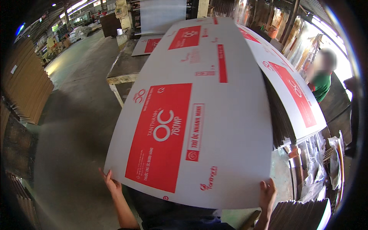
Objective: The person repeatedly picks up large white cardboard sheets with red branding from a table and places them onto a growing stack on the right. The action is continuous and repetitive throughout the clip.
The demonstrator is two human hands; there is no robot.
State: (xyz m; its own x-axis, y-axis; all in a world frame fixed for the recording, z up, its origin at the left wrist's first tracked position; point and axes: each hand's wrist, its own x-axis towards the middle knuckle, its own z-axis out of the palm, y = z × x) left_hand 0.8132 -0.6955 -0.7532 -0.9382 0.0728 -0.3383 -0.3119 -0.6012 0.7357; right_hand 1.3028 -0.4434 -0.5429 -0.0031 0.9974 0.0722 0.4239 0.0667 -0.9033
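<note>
A large white cardboard sheet with red printed blocks stretches away from me, its near end lifted in front of my body. At its near left corner, my left hand holds the edge, the thumb and a finger showing outside the board. My right hand grips the near right corner, with the fingers curled at the edge. The far end of the sheet reaches over the machine's front. To the right lies a thick stack of matching printed sheets, partly covered by the one I hold.
A worn table stands ahead left, bearing another printed sheet, beside a machine with a pale roller. Brown cardboard stacks line the left; more cardboard stands near right. A person in green is beyond the printed stack.
</note>
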